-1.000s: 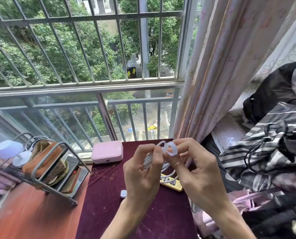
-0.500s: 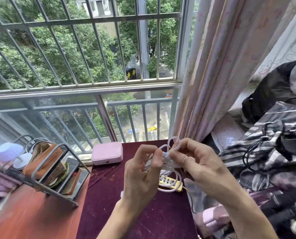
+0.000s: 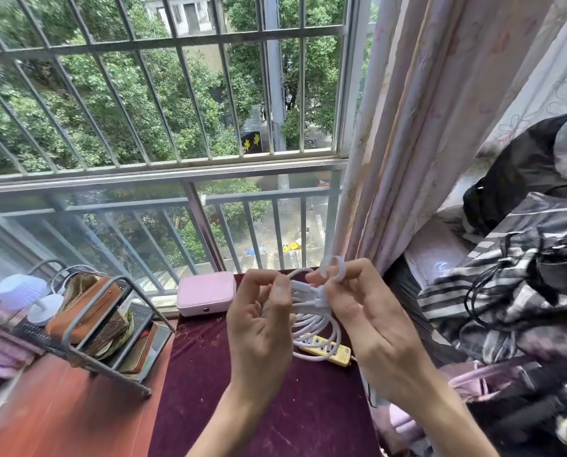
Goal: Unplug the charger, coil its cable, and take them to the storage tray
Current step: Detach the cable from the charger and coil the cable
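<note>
As left hand [image 3: 259, 331] pinches; smooth white cable [image 3: 309, 319] loops

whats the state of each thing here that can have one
white cable: coiled in loops, held off the table
left hand: grips the coil
right hand: pinches the cable's loose end in a small loop
yellow power strip: flat on the maroon cloth, partly behind the coil
pink case: closed, flat on the cloth
curtain: gathered at the right
wire rack: upright, holds a brown pouch
</note>
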Demonstrator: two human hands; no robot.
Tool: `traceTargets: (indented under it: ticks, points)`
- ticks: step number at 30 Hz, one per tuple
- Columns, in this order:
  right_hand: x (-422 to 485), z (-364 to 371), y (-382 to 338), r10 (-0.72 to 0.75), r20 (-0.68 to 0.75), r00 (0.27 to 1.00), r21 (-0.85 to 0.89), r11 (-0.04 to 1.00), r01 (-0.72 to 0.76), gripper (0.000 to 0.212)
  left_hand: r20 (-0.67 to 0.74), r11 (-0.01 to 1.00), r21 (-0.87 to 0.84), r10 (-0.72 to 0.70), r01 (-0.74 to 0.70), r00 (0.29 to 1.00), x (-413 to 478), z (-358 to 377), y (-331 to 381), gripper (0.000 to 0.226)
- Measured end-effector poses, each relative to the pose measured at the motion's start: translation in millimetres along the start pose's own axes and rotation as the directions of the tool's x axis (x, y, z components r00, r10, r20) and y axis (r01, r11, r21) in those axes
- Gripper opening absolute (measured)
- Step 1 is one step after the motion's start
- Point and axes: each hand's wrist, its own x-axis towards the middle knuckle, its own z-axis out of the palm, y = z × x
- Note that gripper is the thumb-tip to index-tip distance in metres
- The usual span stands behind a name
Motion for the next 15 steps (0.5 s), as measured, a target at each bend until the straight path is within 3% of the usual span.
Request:
traceTargets:
  ticks: [3, 7, 11, 15]
  points:
    - [-3.6, 21.1, 1.8, 0.019, -0.113, 0.993, 0.043, 0.999, -0.014, 0.026, -0.057, 0.996, -0.079, -0.044, 0.039, 0.997, -10.7, 13.4, 0.8, 0.016]
    - [-1.9, 39.5, 7.3, -0.139, -0.309, 0.941, -0.207, 0.975, 0.076, 0.02, -0.138, 0.988, -0.113, -0.116, 0.1, 0.984, -20.5, 22.8, -1.2, 0.019]
    - [1.0, 34.1, 17.4, -0.246, -0.277, 0.929, -0.217, 0.958, 0.189, 0.013, -0.096, 0.984, -0.122, -0.138, 0.126, 0.986, -23.5, 23.5, -3.1, 0.018]
    - [2.5, 26.1, 29.2, -0.304, -0.249, 0.919, -0.3, 0.927, 0.225, 0.015, 0.054, 0.981, -0.086, -0.171, 0.175, 0.984, -29.6, 19.6, -11.5, 0.017]
